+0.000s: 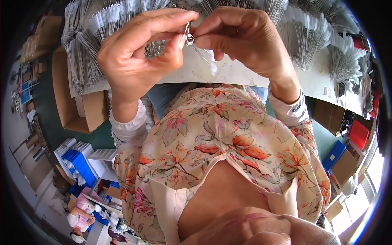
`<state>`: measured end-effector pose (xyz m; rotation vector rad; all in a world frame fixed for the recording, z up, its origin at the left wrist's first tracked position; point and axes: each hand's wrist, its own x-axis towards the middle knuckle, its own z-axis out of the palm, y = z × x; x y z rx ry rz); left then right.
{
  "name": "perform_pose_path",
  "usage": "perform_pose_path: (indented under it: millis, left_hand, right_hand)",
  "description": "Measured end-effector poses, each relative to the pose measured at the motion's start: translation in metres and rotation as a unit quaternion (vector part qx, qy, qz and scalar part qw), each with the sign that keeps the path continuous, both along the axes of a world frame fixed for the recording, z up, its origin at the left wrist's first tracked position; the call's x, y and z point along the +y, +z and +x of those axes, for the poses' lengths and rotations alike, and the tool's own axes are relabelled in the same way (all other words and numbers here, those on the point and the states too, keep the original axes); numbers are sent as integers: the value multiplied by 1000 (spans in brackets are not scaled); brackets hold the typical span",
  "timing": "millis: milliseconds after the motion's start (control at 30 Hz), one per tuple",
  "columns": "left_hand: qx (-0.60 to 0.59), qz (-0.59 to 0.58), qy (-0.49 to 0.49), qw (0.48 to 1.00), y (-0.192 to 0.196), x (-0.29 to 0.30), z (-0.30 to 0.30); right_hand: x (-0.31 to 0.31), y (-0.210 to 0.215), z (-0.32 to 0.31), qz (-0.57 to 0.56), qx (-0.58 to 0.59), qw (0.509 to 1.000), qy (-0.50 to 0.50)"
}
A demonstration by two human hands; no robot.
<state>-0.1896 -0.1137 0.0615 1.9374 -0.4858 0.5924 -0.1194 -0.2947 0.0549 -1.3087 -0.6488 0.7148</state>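
My left hand (141, 51) pinches a shiny metal ring (188, 28) between thumb and forefinger, above the near edge of the table. From the lower end of this ring hangs a thin wire brush (202, 55) with a white tip, slanting down to the right. Close against it, my right hand (241, 41) has thumb and forefinger pressed together at the brush's looped end. Exactly what lies between those right fingertips is mostly hidden. Behind my left fingers, a pile of small metal pieces (157, 48) shows partly on the table.
Bundles of wire brushes with white bristles (83, 61) line the table (228, 75) at left; more bundles (304, 41) stand at right. An open cardboard box (87, 112) is below the left edge. Blue and white bins (79, 163) stand farther left, with people beyond.
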Motion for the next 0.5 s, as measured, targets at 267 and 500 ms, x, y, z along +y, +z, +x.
perform_pose_path:
  millis: [267,500]
  left_hand:
    - [85,23,-48,995,12,10,3]
    - [199,-104,-62,972,2,20,5]
  right_hand:
    - [1,-2,-6,-7,-21,999,-24]
    - [5,-2,-4,36,18,999,-9]
